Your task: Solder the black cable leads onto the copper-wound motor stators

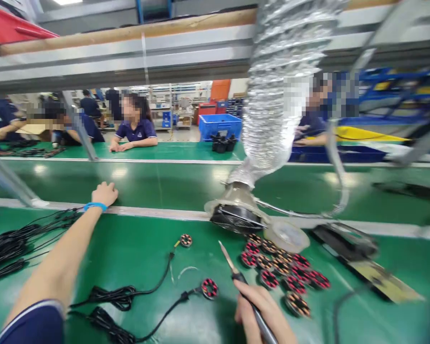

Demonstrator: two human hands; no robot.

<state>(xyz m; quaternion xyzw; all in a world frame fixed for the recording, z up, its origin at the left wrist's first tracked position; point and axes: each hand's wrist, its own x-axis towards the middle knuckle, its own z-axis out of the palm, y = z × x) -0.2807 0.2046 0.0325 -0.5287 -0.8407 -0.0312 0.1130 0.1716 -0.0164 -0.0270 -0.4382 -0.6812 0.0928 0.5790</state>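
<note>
In the head view my right hand [260,310] is closed around a soldering iron [249,296], its pale tip pointing up and away over the green bench. My left hand [105,193], with a blue wristband, reaches far forward to the rail at the green belt. Its fingers curl down, and anything in them is hidden. Two black cables with small wound motor stators lie between my arms: one stator [209,288] has red windings, the farther one [186,240] copper-coloured. Several loose stators [281,265] are clustered right of the iron's tip.
A foil extraction duct [275,86] hangs down to a black fan hood [238,217] above the stators. Black cables [7,248] are heaped at left. A dark-and-yellowish flat tool stand [365,263] lies right. Co-workers sit beyond the belt [172,184], near a blue crate [220,126].
</note>
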